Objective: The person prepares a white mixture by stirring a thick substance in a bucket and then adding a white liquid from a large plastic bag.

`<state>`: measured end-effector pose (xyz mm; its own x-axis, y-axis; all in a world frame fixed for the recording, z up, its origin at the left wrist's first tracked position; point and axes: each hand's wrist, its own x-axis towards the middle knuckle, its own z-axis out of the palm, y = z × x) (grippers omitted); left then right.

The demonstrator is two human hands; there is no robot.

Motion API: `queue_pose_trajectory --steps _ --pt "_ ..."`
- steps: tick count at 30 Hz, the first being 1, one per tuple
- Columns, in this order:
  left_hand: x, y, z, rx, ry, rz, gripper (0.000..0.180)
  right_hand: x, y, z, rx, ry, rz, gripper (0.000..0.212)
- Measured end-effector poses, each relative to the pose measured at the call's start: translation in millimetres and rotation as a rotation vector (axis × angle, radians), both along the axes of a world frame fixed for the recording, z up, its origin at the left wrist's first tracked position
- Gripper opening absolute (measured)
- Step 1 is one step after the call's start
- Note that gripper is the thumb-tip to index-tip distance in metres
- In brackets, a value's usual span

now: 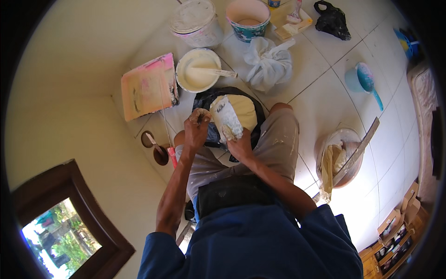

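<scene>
My right hand grips a wide putty trowel smeared with cream filler, blade tilted up over a black-rimmed basin of cream putty. Just left of the blade, my left hand is closed on a small scraper or lump of putty, its shape hidden by my fingers. Both hands hover above the basin, between my knees.
A white bucket of paint with a stirrer, a pink-stained paint tray, a lidded pail, a teal bucket, a white cloth bundle, a blue scoop, and a bowl with a long straightedge stand on the tiled floor.
</scene>
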<state>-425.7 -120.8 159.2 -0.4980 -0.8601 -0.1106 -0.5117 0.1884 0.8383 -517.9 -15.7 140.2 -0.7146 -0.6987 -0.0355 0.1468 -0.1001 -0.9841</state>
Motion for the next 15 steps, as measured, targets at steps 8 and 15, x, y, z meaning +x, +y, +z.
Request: queue_pose_trajectory --steps 8,15 --pt "1.1 -1.2 7.5 -0.027 -0.03 0.035 0.006 3.2 -6.6 -13.8 0.11 -0.039 0.118 0.015" --pt "-0.3 -2.5 4.8 0.063 -0.016 0.044 0.007 2.7 -27.9 -46.7 0.201 0.093 0.134 0.016"
